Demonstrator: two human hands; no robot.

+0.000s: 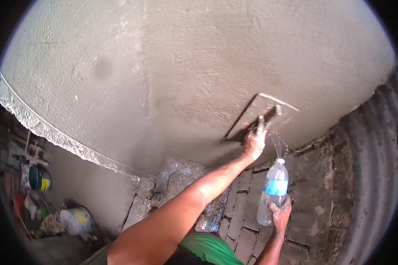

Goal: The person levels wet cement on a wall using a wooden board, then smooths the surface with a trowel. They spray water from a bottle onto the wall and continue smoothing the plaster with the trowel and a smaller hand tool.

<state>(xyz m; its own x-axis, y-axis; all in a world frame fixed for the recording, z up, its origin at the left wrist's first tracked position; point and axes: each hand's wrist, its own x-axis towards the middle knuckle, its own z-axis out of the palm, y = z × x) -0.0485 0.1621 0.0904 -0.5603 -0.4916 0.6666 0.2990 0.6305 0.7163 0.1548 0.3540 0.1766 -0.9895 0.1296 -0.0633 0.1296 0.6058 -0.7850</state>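
Note:
My left hand (pixel 255 142) is closed round the handle of a flat rectangular trowel (pixel 244 115), which lies against the wet grey plastered wall (pixel 199 66). The trowel is tilted and slightly blurred. Lower right of it, my right hand (pixel 280 213) grips a clear plastic bottle (pixel 275 187) with a blue label, from its lower side. The bottle stands nearly upright, with cloudy liquid inside. Thin jets of water (pixel 277 143) spray up from its white cap towards the wall near the trowel.
Brick-like blocks (pixel 241 207) lie below the wall. Corrugated sheeting (pixel 376 145) curves along the right side. At the lower left are a dark green bucket (pixel 39 178), a whitish container (pixel 76 221) and clutter. The plaster has a rough broken edge (pixel 53 137) at left.

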